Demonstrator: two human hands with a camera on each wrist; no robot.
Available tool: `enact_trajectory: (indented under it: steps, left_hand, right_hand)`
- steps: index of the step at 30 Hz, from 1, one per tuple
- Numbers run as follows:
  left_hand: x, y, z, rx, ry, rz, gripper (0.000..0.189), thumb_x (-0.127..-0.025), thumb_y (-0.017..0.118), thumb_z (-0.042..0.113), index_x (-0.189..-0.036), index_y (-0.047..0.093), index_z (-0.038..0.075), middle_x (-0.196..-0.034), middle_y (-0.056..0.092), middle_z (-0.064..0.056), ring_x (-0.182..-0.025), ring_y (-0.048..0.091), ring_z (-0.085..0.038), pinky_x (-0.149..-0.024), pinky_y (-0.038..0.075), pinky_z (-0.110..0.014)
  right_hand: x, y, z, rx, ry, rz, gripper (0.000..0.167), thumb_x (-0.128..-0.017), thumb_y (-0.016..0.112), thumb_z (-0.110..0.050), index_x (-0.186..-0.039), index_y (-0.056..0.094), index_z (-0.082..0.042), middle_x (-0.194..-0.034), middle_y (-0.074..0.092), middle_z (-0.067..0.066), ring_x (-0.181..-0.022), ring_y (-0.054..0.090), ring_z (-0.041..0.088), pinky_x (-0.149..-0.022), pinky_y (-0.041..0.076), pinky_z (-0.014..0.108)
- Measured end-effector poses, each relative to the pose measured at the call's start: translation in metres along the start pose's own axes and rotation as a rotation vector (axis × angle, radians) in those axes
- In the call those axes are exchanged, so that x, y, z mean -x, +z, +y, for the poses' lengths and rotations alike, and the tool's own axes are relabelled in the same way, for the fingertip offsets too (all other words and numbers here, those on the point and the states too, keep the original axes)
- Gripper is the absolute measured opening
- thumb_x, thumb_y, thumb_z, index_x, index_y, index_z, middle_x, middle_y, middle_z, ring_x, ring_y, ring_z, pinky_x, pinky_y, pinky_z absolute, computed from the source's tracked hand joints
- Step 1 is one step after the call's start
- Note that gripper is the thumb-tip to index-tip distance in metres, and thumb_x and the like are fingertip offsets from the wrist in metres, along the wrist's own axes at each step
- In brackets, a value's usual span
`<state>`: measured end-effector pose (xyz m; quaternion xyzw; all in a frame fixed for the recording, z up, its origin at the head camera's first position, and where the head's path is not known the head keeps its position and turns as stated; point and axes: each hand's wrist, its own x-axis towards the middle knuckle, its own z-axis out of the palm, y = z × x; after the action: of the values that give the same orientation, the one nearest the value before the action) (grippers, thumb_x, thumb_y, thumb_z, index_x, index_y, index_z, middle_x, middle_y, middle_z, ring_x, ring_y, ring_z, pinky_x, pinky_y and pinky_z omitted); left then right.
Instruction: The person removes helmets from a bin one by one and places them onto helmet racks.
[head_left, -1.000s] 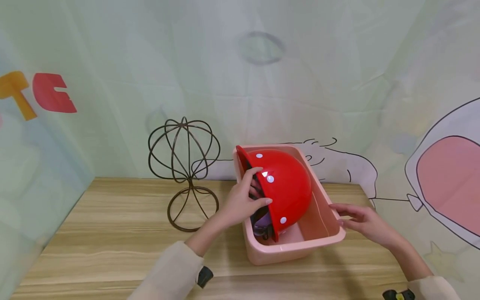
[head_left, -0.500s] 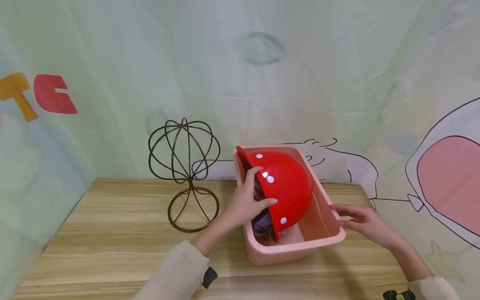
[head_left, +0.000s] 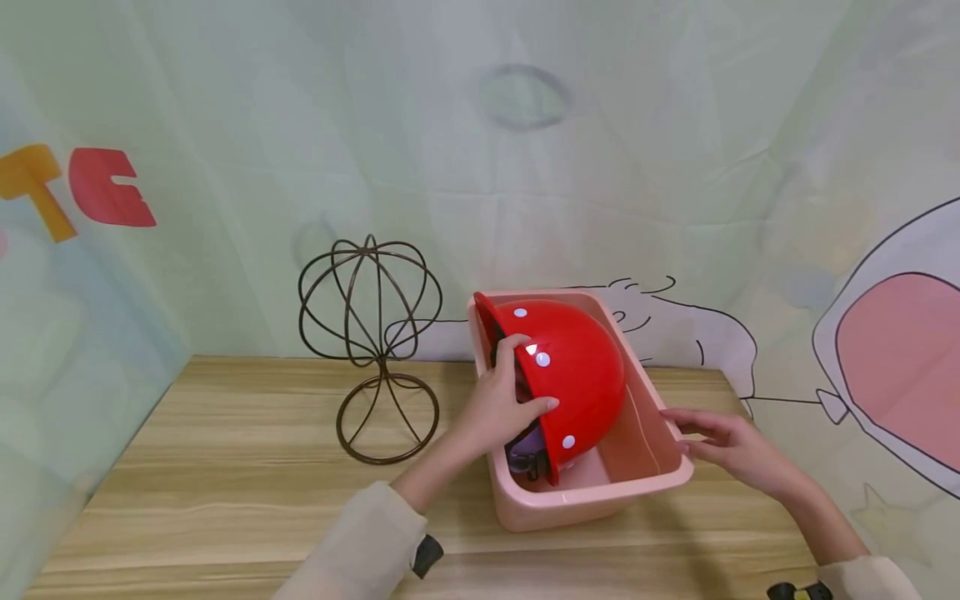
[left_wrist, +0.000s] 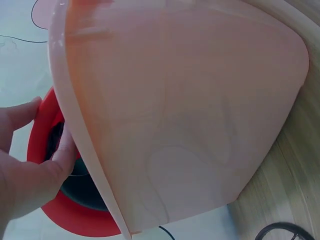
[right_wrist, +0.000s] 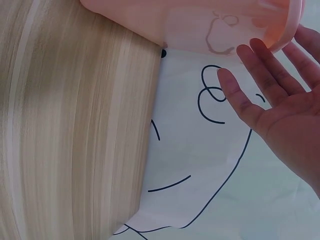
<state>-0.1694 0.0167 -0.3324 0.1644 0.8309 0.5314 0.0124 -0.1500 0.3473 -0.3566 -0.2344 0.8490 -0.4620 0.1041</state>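
A red toy-like helmet (head_left: 577,375) with white dots lies on its side in a pink plastic bin (head_left: 600,492), its opening facing left. My left hand (head_left: 498,412) grips the helmet's brim, thumb on the outer shell and some fingers inside the opening. The left wrist view shows the red brim (left_wrist: 80,222) beyond the bin's wall, with the dark lining inside. At the bin's right front corner, my right hand (head_left: 731,446) pinches the rim between thumb and index finger. Its other fingers (right_wrist: 265,70) spread loosely below the rim in the right wrist view.
A dark wire stand (head_left: 371,317) with a round cage top and ring base stands left of the bin. All of it rests on a wooden table (head_left: 247,475). Behind hangs a printed cloth backdrop (head_left: 465,167), close to the table's back edge.
My left hand has shifted slightly right, its thumb farther onto the helmet's shell. The helmet, bin and right hand have stayed almost where they were.
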Motion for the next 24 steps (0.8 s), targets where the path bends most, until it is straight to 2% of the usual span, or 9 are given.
enact_trajectory:
  steps: [8, 13, 17, 24]
  left_hand:
    - [-0.0003, 0.0030, -0.0012, 0.179, -0.042, -0.012, 0.071, -0.080, 0.069, 0.005, -0.133, 0.023, 0.018, -0.117, 0.047, -0.016, -0.096, 0.057, -0.028, -0.060, 0.055, -0.029]
    - [0.0012, 0.0039, 0.0002, 0.176, -0.061, -0.001, 0.071, -0.080, 0.068, 0.005, -0.133, 0.023, 0.019, -0.117, 0.047, -0.016, -0.093, 0.058, -0.028, -0.057, 0.055, -0.028]
    - [0.0023, 0.0043, 0.0020, 0.177, -0.075, -0.002, 0.072, -0.080, 0.068, 0.004, -0.134, 0.022, 0.019, -0.121, 0.044, -0.018, -0.093, 0.058, -0.030, -0.054, 0.055, -0.027]
    - [0.0043, 0.0038, 0.0018, 0.221, -0.088, -0.017, 0.072, -0.081, 0.067, 0.002, -0.133, 0.021, 0.022, -0.129, 0.036, -0.017, -0.103, 0.053, -0.035, -0.054, 0.055, -0.030]
  right_hand:
    - [0.0006, 0.0010, -0.0013, -0.007, -0.037, -0.004, 0.039, -0.089, 0.055, -0.002, -0.127, 0.048, 0.005, -0.123, 0.052, 0.021, -0.104, 0.055, 0.006, -0.074, 0.054, 0.030]
    - [0.0011, 0.0011, -0.0022, 0.008, -0.059, 0.000, 0.039, -0.090, 0.054, 0.000, -0.127, 0.048, 0.005, -0.122, 0.052, 0.023, -0.103, 0.055, 0.006, -0.074, 0.054, 0.030]
    - [0.0011, 0.0018, -0.0015, 0.026, -0.021, 0.015, 0.040, -0.090, 0.056, -0.004, -0.128, 0.047, 0.004, -0.122, 0.052, 0.022, -0.102, 0.055, 0.006, -0.074, 0.054, 0.030]
    - [0.0004, 0.0012, -0.0018, 0.042, 0.030, 0.025, 0.042, -0.090, 0.057, -0.008, -0.129, 0.047, 0.001, -0.123, 0.052, 0.020, -0.101, 0.055, 0.005, -0.075, 0.054, 0.030]
